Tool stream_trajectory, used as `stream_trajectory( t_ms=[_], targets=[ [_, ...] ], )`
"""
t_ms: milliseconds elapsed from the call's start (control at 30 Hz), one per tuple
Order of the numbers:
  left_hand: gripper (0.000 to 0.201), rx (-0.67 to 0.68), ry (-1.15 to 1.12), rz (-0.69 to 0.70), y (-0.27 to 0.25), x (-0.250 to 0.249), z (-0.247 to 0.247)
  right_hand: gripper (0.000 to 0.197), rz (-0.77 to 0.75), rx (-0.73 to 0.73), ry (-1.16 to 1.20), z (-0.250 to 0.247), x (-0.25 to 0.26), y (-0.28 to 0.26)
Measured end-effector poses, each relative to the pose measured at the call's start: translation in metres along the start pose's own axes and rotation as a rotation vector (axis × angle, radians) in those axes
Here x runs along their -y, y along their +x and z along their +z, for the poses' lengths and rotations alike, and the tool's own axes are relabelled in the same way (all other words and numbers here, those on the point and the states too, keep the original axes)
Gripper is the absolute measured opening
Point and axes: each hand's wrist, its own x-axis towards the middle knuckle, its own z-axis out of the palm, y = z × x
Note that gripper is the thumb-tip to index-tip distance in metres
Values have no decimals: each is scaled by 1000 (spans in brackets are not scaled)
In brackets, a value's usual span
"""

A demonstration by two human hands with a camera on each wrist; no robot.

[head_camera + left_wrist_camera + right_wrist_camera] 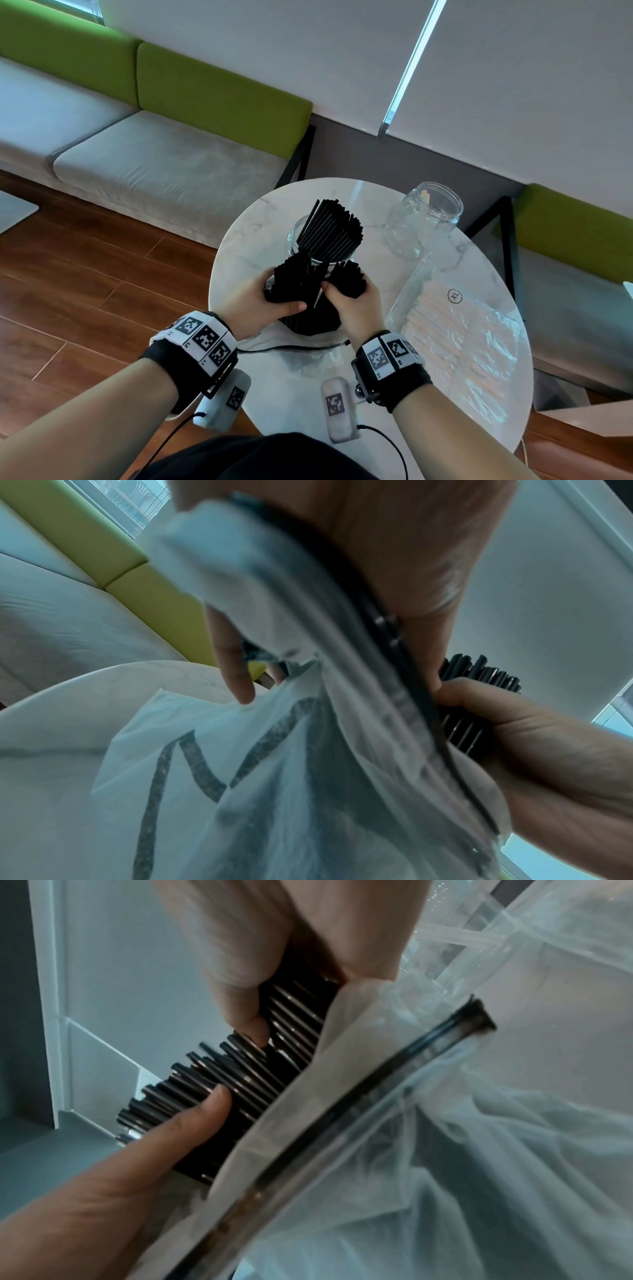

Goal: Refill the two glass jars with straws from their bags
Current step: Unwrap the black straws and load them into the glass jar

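Together, both hands were raised over the near side of the round marble table (pixel 239 253), with the wrists bent inward toward each other. The left hand (pixel 265 303) had its fingers curled around one bundle of black straws (pixel 294 281), and the right hand (pixel 356 305) closed its grip around a second bundle just beside it. These straws stood up out of their plastic bag (pixel 308 346), which lay crumpled on the table under the hands. Behind them, the near glass jar (pixel 294 236) already held many black straws. The far glass jar (pixel 424 219) stood to the right, almost empty, and the bag of pale straws (pixel 455 329) lay flat beside it.

Only the head view showed the jars. The left wrist view showed the bag's dark print (pixel 192 767) and the closing strip at its mouth (pixel 404 669). The right wrist view showed the thumb (pixel 205 1110) pressed on the straw tips (pixel 178 1085).
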Motion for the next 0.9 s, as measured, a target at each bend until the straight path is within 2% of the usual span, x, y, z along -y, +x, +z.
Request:
stream_trajectory(
  t_ms=[167, 233, 333, 400, 633, 700, 800, 900],
  targets=[
    [47, 3, -38, 19, 1, 0, 0, 11, 68, 61, 120, 1, 2, -2],
    [57, 14, -69, 25, 2, 4, 2, 14, 89, 119, 127, 4, 4, -3],
    [74, 61, -122, 29, 5, 8, 4, 8, 74, 190, 73, 9, 7, -5],
    [74, 66, -119, 51, 5, 9, 3, 6, 59, 217, 30, 9, 7, -4],
    [54, -15, 12, 103, 8, 14, -2, 11, 0, 115, 0, 2, 15, -4],
    [54, -28, 32, 108, 10, 16, -3, 13, -19, 104, 25, -1, 22, -2],
    [57, -41, 46, 108, 12, 19, -3, 4, -65, 106, 81, -10, 37, 2],
    [61, -31, 80, 112, 11, 18, -6, 10, -91, 100, 142, -20, 52, 8]
  ],
)
